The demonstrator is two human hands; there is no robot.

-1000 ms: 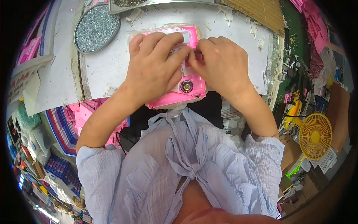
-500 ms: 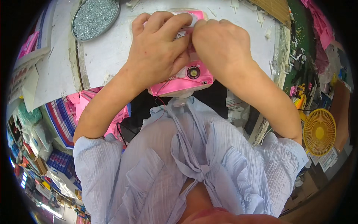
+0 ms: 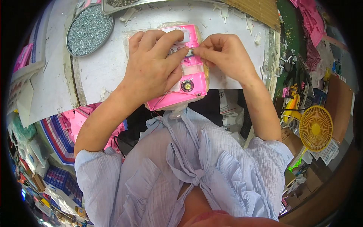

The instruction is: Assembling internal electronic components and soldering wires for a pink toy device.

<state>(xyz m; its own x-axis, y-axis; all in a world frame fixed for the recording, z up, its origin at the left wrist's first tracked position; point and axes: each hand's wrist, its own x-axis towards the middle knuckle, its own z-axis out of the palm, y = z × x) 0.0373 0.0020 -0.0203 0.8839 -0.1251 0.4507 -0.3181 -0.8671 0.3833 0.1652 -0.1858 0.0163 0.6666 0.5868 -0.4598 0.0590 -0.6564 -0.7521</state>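
Note:
A pink plastic casing (image 3: 196,84) lies open side up on a pad at the table's near edge, with a small round black speaker (image 3: 187,86) and thin wires in its near end. Across its left side rests my left hand (image 3: 153,62), fingers spread and bent, the fingertips touching white parts inside. The thumb and index finger of my right hand (image 3: 225,55) pinch together at the casing's right edge, close to my left index fingertip. A small dark and silvery piece shows there; I cannot make out what it is.
A round tray (image 3: 90,30) of small silvery screws stands to the left, and a metal tray (image 3: 117,5) behind. White plastic bits (image 3: 224,13) lie at the back right. On the right is a yellow fan (image 3: 316,128); a striped basket (image 3: 56,136) with pink parts sits below left.
My right hand has turned from a closed, knuckles-up posture to a pinch at the casing's right edge, uncovering more of the casing. The left hand stays on the casing. The whole view has shifted slightly.

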